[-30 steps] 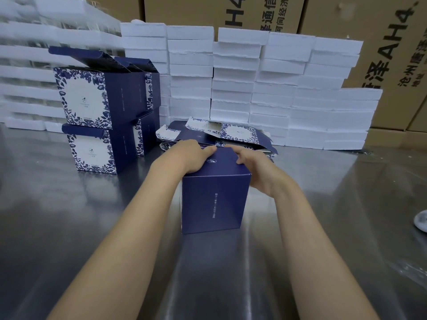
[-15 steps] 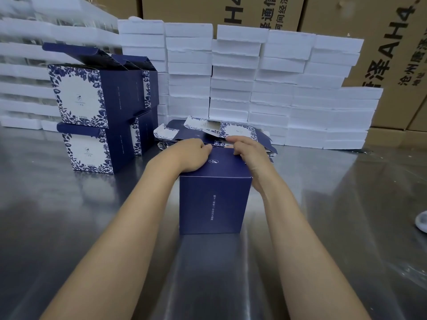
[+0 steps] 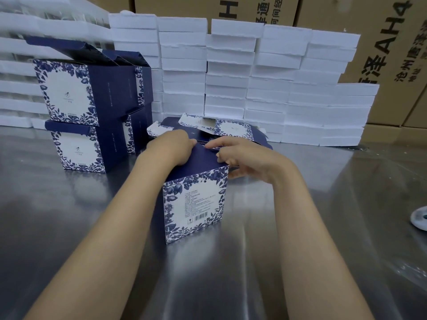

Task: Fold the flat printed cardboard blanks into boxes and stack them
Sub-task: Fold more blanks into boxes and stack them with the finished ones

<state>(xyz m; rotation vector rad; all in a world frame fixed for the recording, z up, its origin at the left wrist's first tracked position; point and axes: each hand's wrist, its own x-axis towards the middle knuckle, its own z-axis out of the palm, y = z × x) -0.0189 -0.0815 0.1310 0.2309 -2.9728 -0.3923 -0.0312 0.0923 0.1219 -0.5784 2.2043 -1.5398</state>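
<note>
Since a second ago you've turned the folded navy-and-white floral cardboard box [image 3: 195, 204]: the plain navy side faced you then, now the white barcode panel does. It stands on the brushed steel table [image 3: 69, 227], just in front of you.

Your left hand [image 3: 172, 146] rests on the far left of the box top, fingers curled over the far edge; I can't tell what the fingertips hold. Your right hand [image 3: 240, 155] is at the top right corner, fingers bent, thumb and forefinger seemingly pinching the top edge.

Step, my read: closing/tucking the top flap. Next: seat the flap fully, then lift the box onto the stack.

Just behind your hands lies the pile of flat printed navy floral cardboard blanks [image 3: 221, 130], touching or nearly touching the box's far side.

Left and farther back: the stack of finished navy floral boxes [image 3: 90, 112], two high, top flaps sticking up. Those raised flaps could snag a box set on top.

Far: a wall of white foam trays [image 3: 254, 88], brown printed shipping cartons [image 3: 381, 54] behind. A white round object [image 3: 419, 218] sits at the right table edge, well clear.
</note>
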